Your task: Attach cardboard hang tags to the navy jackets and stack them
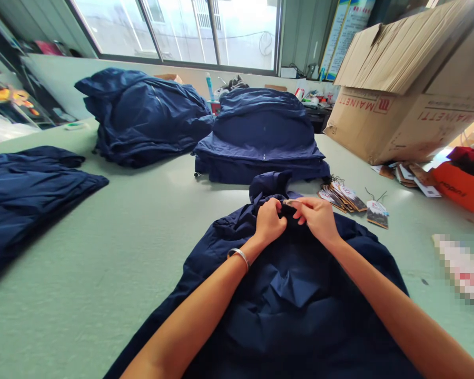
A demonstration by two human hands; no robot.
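Note:
A dark navy jacket (284, 295) lies spread on the pale green table, its collar end away from me. My left hand (271, 220), with a silver bangle on the wrist, is closed on the fabric at the collar. Beside it, my right hand (318, 217) pinches a small pale thing at the same collar, too small to make out. The two hands are close together. Just right of the collar lies a fanned pile of hang tags (345, 196), and a single tag (377, 213) is next to it.
Navy garments are stacked at the back centre (264, 126) and back left (142, 116); another (35, 195) lies at the left edge. A large cardboard box (403, 110) stands at the back right, near an orange bag (464, 181). The green table (142, 247) extends beneath.

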